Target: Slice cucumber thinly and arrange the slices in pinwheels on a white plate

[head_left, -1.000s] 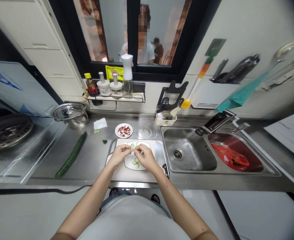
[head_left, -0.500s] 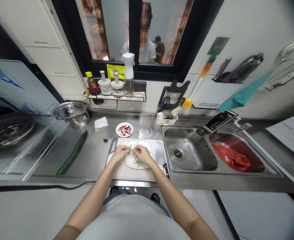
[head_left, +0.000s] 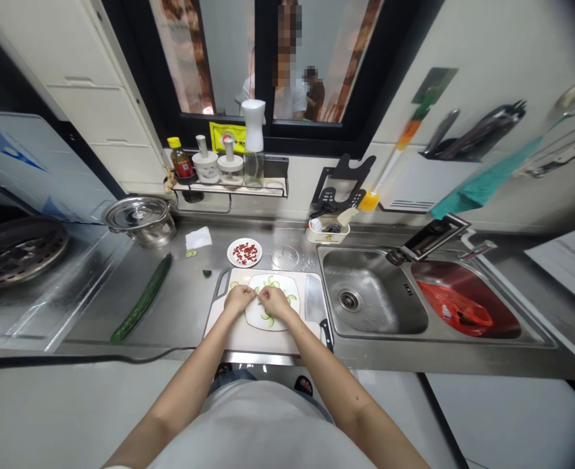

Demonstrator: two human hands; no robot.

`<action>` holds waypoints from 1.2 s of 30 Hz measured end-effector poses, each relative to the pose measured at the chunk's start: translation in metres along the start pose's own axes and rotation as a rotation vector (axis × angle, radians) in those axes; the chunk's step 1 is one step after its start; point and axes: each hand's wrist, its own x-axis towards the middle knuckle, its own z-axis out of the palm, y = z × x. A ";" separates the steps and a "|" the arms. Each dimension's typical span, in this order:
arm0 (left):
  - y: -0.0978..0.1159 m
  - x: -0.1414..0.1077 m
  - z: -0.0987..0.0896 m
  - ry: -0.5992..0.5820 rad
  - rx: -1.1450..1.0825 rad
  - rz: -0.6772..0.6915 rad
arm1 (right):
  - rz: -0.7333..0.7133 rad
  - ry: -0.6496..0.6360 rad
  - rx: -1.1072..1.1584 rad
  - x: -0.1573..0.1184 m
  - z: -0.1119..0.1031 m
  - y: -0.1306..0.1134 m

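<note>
Over a white square plate (head_left: 252, 320), my left hand (head_left: 239, 298) and my right hand (head_left: 274, 301) are nearly fingertip to fingertip. Both are closed in a pinch, with a bit of green cucumber slice (head_left: 257, 291) showing between them; the fingers partly hide it. Thin cucumber slices (head_left: 267, 319) lie curved on the plate, some in front of the hands and some behind. The plate rests on a pale cutting board (head_left: 228, 335). A kitchen knife (head_left: 314, 296) lies along the board's right side, its black handle towards me.
Left of the board lie a whole cucumber (head_left: 143, 301) and a cut cucumber end (head_left: 206, 273). A small plate of chopped red pieces (head_left: 245, 253) stands behind the board. A lidded steel pot (head_left: 143, 221) is at back left, the sink (head_left: 372, 306) at right.
Both hands stay pinched together above the plate, with small finger movements. The view has shifted slightly. Everything on the counter keeps its place.
</note>
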 end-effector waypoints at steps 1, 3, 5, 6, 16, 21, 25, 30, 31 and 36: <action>0.000 0.000 0.001 0.008 0.053 -0.012 | 0.008 -0.006 -0.021 0.000 0.001 0.000; 0.001 0.000 0.003 0.028 0.143 -0.024 | 0.021 -0.006 -0.052 0.001 0.003 0.001; 0.004 -0.002 0.005 0.049 0.214 -0.023 | 0.032 0.001 -0.070 0.002 0.005 0.002; 0.005 -0.003 0.006 0.059 0.247 -0.021 | 0.038 0.004 -0.079 0.003 0.006 0.002; 0.015 -0.013 0.006 0.137 0.485 0.121 | 0.071 0.007 -0.220 0.005 0.018 0.001; 0.010 -0.015 0.003 0.117 0.473 0.288 | 0.035 0.012 -0.218 0.002 0.017 0.003; 0.009 -0.015 0.003 0.103 0.492 0.312 | -0.041 0.018 -0.256 -0.002 0.014 0.006; 0.009 -0.016 0.002 0.097 0.495 0.309 | -0.131 -0.001 -0.364 -0.007 0.015 0.008; 0.009 -0.016 0.003 0.094 0.494 0.307 | -0.137 -0.007 -0.389 -0.008 0.016 0.008; 0.007 -0.017 0.004 0.103 0.500 0.296 | -0.138 -0.041 -0.488 -0.008 0.016 0.007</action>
